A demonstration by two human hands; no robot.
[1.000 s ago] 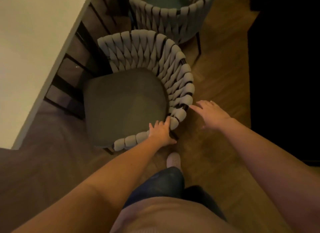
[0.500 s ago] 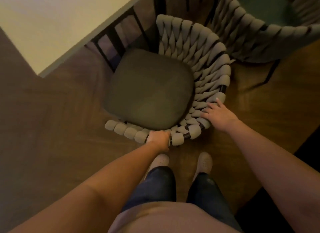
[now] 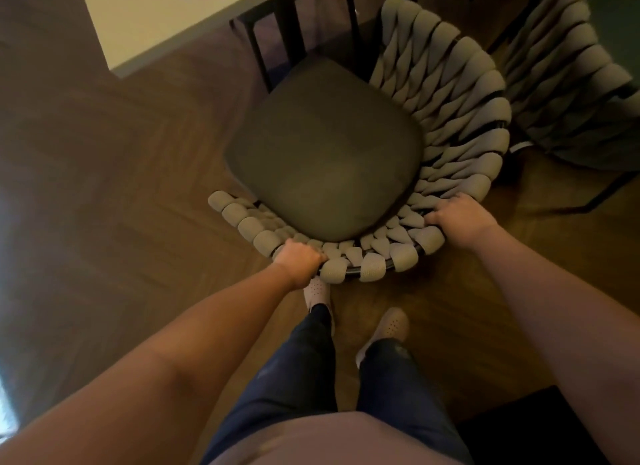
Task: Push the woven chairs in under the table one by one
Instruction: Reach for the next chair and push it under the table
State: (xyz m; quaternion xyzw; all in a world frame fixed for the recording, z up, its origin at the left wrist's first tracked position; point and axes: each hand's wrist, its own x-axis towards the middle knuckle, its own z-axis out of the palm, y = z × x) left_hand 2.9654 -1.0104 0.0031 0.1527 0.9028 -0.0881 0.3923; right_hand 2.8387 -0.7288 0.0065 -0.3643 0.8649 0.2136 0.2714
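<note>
The woven chair [image 3: 329, 153] stands just beside the table [image 3: 166, 18] corner. The left hand [image 3: 299, 258] grips its braided back rim. The right hand [image 3: 457, 219] seemingly curls over the rim too.

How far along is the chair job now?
Done: no chair visibly tucked in. In hand: left hand and right hand grip the back of the near woven chair; its seat lies outside the table edge. Left: push it under, then the second chair at right.
</note>
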